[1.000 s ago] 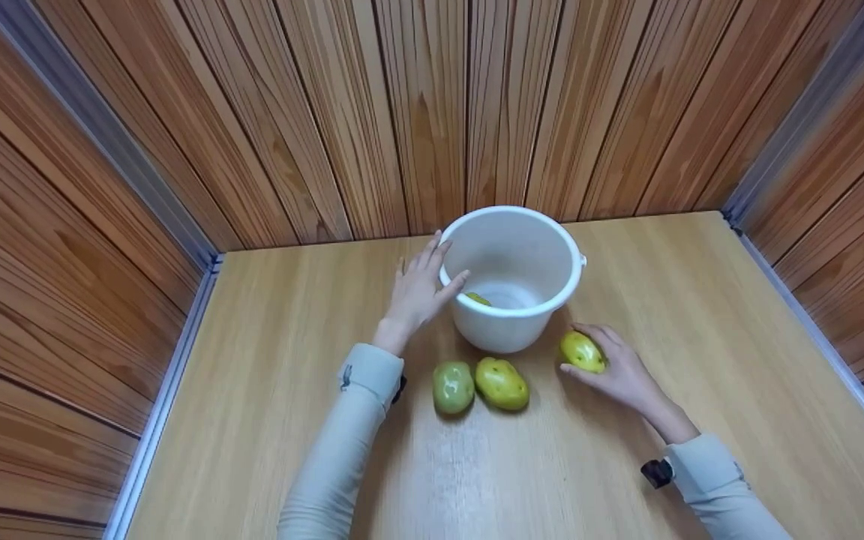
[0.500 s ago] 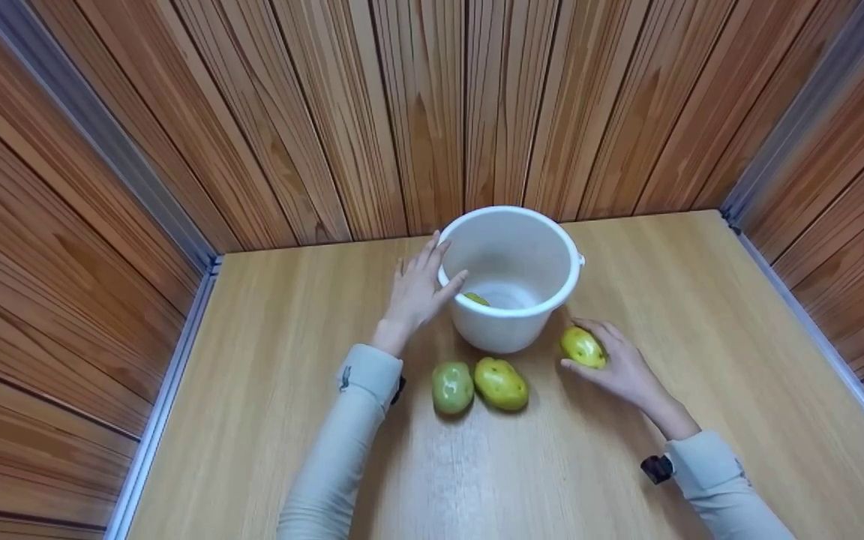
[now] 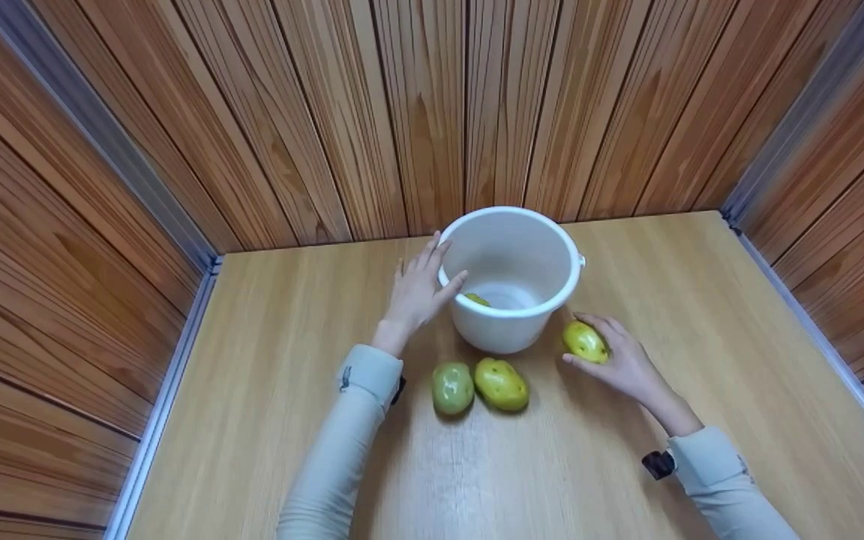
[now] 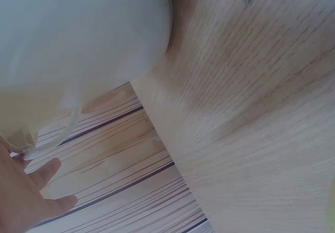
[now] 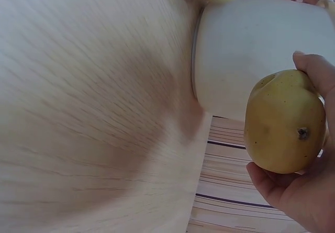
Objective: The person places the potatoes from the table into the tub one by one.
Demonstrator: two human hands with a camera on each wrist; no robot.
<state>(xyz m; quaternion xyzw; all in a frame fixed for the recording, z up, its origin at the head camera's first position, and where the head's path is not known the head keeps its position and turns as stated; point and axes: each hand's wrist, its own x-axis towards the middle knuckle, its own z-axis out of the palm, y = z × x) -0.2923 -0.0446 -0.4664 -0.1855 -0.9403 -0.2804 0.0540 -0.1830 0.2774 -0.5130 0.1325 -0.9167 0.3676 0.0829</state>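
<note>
Beside the bucket [image 3: 501, 333], held potato [image 3: 584, 343], long axis slanting, far end leftward

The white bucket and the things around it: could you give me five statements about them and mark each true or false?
1. The right hand holds a yellow potato. True.
2. The left hand also holds a potato. False: it is at the rim of the white bucket, its fingers spread.
3. A green potato and another yellow potato lie side by side on the table. True.
4. The bucket lies on its side. False: it stands upright.
5. Something yellow-green shows inside the bucket. True.
</note>
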